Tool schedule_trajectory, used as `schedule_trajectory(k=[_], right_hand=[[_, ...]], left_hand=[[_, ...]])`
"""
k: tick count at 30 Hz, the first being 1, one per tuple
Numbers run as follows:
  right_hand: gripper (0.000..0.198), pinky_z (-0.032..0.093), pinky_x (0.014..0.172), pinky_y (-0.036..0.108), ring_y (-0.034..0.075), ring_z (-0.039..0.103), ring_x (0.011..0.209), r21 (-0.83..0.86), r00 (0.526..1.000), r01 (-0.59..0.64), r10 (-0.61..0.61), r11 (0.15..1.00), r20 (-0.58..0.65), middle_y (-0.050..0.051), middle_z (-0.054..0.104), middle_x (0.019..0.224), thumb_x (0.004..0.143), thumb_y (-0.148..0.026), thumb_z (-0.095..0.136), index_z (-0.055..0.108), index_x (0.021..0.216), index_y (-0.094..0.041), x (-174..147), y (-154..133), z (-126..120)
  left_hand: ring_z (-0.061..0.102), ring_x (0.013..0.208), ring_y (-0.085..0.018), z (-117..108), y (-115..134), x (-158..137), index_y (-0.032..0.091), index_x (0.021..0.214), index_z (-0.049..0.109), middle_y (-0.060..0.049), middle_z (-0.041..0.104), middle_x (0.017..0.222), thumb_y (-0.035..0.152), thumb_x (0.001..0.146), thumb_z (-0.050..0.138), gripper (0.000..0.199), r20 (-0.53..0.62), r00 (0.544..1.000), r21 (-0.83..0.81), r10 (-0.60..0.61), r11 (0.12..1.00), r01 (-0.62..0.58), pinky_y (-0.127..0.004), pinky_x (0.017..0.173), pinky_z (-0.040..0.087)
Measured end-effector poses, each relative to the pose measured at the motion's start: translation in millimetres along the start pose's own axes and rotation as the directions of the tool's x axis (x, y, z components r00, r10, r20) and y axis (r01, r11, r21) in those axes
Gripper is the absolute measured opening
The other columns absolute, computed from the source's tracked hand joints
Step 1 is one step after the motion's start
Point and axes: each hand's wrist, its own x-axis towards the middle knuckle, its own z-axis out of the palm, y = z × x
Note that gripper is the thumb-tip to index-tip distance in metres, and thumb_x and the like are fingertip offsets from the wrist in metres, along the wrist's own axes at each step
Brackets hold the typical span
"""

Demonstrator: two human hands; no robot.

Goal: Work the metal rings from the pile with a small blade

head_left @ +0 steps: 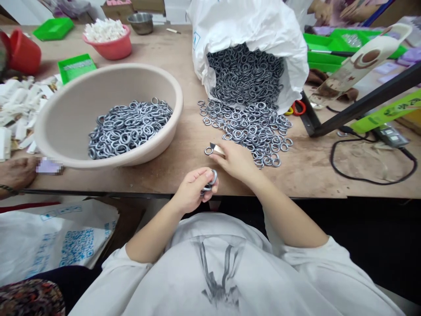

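Observation:
My left hand (194, 186) is closed around a few grey rings (214, 176) just over the table's front edge. In my right hand (238, 160) is a small knife (217, 150) with a pale handle and a short dark blade pointing left. A single ring (208, 151) is at the blade's tip; whether the blade touches it I cannot tell. Behind my right hand, loose rings (250, 125) spread out from the mouth of a white sack (243, 26) lying on its side. To the left, a large beige basin (108, 79) holds a heap of similar rings (128, 131).
Another person's hand (18, 171) rests by white pieces (16, 105) at far left. A pink bowl (113, 50), green trays (77, 68) and a metal bowl (141, 24) stand behind. At right are a dark metal frame (365, 103), a black cable (355, 179) and red-handled scissors (299, 108).

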Motion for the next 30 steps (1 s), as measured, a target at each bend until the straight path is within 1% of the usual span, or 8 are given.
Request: schedule_trajectory(k=[5,8,12,14,17,20,24,30], right_hand=[[0.020,0.039,0.069,0.031,0.025,0.063,0.093,-0.152,0.995,0.055,-0.041,0.987,0.095,0.014,0.068,0.111,0.095,-0.033,0.058,0.067,0.103,-0.017,27,-8,7],[0.022,0.038,0.065,0.028,0.019,0.058,0.079,0.201,0.998,0.021,-0.033,0.979,0.059,0.008,0.067,0.091,0.096,-0.035,0.055,0.064,0.088,-0.017,18,-9,4],[0.045,0.028,0.047,0.024,0.009,0.036,0.051,0.830,0.981,-0.151,-0.021,0.537,0.192,-0.003,0.052,0.065,0.091,-0.062,0.055,0.058,0.079,-0.019,-14,-14,-4],[0.050,0.021,0.042,0.023,0.007,0.027,0.046,0.908,0.962,-0.251,-0.013,0.335,0.271,-0.004,0.050,0.064,0.083,-0.069,0.061,0.057,0.080,-0.019,-28,-19,-5],[0.051,0.027,0.042,0.023,0.007,0.035,0.047,0.942,0.970,-0.243,0.047,0.233,0.239,-0.003,0.052,0.065,0.079,-0.070,0.066,0.055,0.076,-0.020,-41,-23,-2],[0.047,0.045,0.060,0.025,0.012,0.054,0.065,0.954,0.990,-0.102,0.125,0.283,0.069,0.000,0.060,0.077,0.078,-0.065,0.071,0.058,0.086,-0.021,-47,-22,2],[0.047,0.047,0.068,0.029,0.015,0.057,0.071,0.911,0.990,-0.042,0.142,0.411,-0.019,0.000,0.062,0.083,0.079,-0.064,0.071,0.060,0.096,-0.022,-50,-15,4],[0.050,0.035,0.061,0.029,0.015,0.047,0.063,0.590,0.977,0.120,0.009,0.798,-0.211,0.000,0.051,0.066,0.096,-0.064,0.043,0.054,0.073,-0.021,-60,-6,-6]], left_hand=[[0.045,0.040,-0.007,-21,10,3,0.013,0.092,0.066,0.000,0.062,0.063,0.028,0.073,0.066,0.024,-0.195,0.980,-0.051,0.049,0.997,-0.060,-0.017,0.035,0.027],[0.047,0.043,-0.009,-26,12,7,0.013,0.086,0.065,-0.003,0.064,0.066,0.030,0.067,0.059,0.026,-0.242,0.967,-0.107,0.080,0.988,-0.108,-0.018,0.034,0.028],[0.048,0.045,-0.009,-18,5,16,0.015,0.084,0.063,-0.003,0.064,0.068,0.042,0.072,0.060,0.030,-0.259,0.962,-0.077,0.087,0.991,-0.110,-0.018,0.034,0.027],[0.047,0.046,-0.008,-11,-1,20,0.017,0.085,0.061,-0.001,0.063,0.068,0.046,0.075,0.066,0.032,-0.259,0.962,-0.007,0.092,0.995,-0.097,-0.016,0.034,0.025],[0.042,0.045,-0.005,-3,-8,25,0.018,0.081,0.057,0.002,0.060,0.065,0.053,0.076,0.073,0.040,-0.200,0.975,0.077,0.100,0.993,-0.086,-0.015,0.036,0.024],[0.038,0.043,-0.004,3,-12,27,0.017,0.080,0.055,0.003,0.056,0.062,0.059,0.076,0.073,0.046,-0.163,0.982,0.059,0.099,0.994,-0.091,-0.015,0.036,0.025],[0.037,0.041,-0.004,13,-9,24,0.018,0.079,0.051,0.005,0.052,0.058,0.060,0.073,0.075,0.048,-0.129,0.991,-0.021,0.020,1.000,-0.022,-0.016,0.036,0.025],[0.037,0.042,-0.003,20,-1,22,0.017,0.078,0.051,0.005,0.051,0.062,0.049,0.075,0.077,0.041,-0.119,0.991,-0.128,-0.054,0.991,0.039,-0.014,0.036,0.026]])
